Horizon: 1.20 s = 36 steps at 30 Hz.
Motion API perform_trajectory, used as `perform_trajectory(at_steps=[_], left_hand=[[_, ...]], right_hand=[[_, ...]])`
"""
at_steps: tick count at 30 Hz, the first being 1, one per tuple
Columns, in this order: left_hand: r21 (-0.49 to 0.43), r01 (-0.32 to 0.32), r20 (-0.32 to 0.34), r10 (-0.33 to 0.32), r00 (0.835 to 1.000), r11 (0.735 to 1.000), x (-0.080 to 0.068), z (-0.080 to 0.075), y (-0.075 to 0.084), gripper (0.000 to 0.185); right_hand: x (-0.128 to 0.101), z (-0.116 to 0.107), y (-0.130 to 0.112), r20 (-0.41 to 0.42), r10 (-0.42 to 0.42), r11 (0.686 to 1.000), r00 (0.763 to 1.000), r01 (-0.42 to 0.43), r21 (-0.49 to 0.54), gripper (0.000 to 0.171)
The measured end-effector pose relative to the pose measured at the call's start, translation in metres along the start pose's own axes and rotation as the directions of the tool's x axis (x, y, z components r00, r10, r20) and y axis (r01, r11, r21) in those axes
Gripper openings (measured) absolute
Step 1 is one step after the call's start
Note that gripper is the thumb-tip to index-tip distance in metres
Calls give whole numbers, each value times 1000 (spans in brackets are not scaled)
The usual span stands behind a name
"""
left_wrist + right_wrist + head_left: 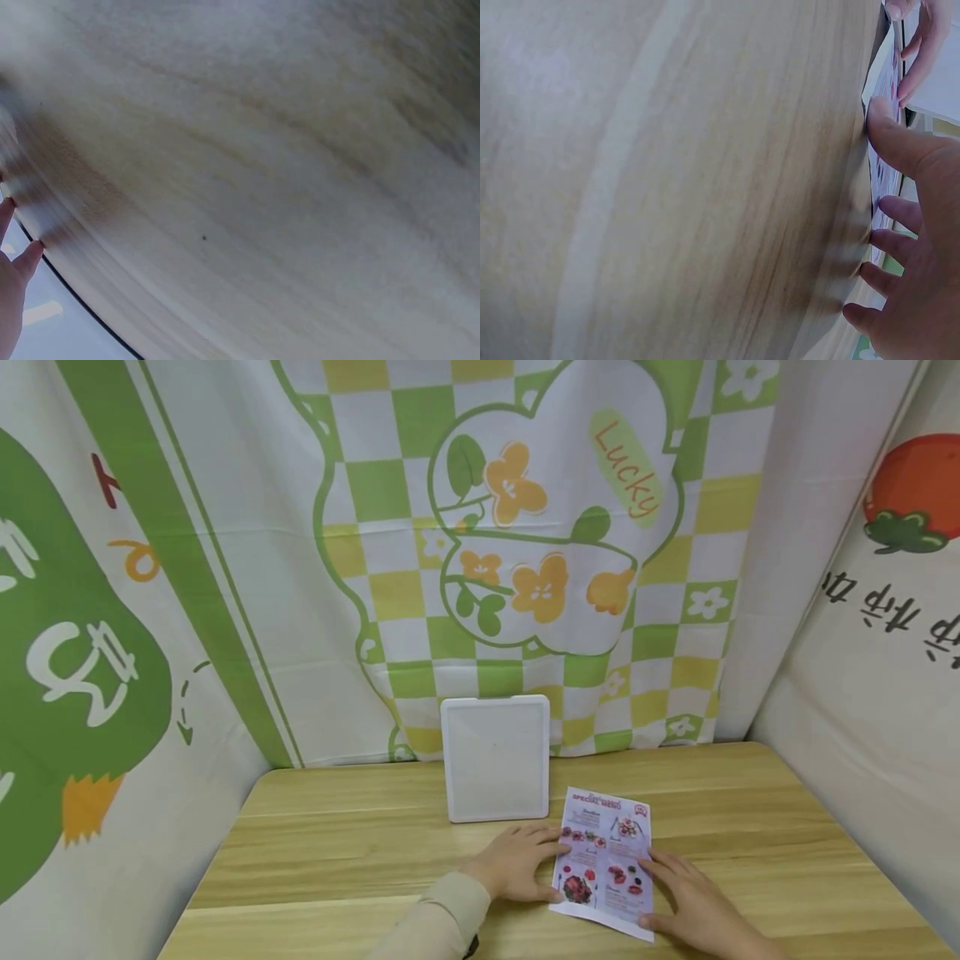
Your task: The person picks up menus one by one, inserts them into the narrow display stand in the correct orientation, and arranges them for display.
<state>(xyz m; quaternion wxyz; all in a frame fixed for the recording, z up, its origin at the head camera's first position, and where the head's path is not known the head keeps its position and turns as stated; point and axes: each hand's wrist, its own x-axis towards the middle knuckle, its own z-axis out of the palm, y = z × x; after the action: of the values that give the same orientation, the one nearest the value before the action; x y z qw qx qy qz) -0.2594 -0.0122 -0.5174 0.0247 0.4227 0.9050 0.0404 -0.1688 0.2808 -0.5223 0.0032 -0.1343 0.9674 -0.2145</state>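
Observation:
A printed menu sheet [609,860] lies slightly askew on the wooden table, its heading reading "SPECIAL MENU". My left hand [516,862] rests at its left edge, thumb and fingertips touching the paper's border. At the opposite edge is my right hand [693,897], fingers spread and thumb at the lower right corner. In the right wrist view the right hand [922,247] has its thumb against the sheet [886,161] and other fingertips down at the table. Only part of the left hand [13,289] shows in the left wrist view.
A white rectangular framed panel [497,760] stands upright at the back of the table [337,860], just behind the left hand. Behind it hangs a green and yellow checked curtain [420,635]. Printed fabric walls [870,693] close off both sides.

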Motion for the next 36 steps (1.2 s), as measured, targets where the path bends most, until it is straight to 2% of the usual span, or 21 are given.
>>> perform_trajectory(at_steps=[11, 23, 28, 36], left_hand=[[-15, 15, 36, -15, 999, 1000, 3, -6, 1, 75], [-46, -4, 48, 6, 999, 999, 2, -7, -1, 81], [-17, -24, 44, 25, 999, 1000, 1, -9, 1, 82], [-35, -10, 34, 11, 999, 999, 3, -11, 2, 80]], right_hand=[[2, 2, 0, -14, 5, 1000, 1000, -5, -14, 88], [1, -2, 2, -2, -30, 1000, 1000, 30, 2, 96], [1, -3, 2, 11, -37, 999, 999, 37, 14, 100], [2, -1, 2, -44, -27, 999, 999, 26, -36, 96]])
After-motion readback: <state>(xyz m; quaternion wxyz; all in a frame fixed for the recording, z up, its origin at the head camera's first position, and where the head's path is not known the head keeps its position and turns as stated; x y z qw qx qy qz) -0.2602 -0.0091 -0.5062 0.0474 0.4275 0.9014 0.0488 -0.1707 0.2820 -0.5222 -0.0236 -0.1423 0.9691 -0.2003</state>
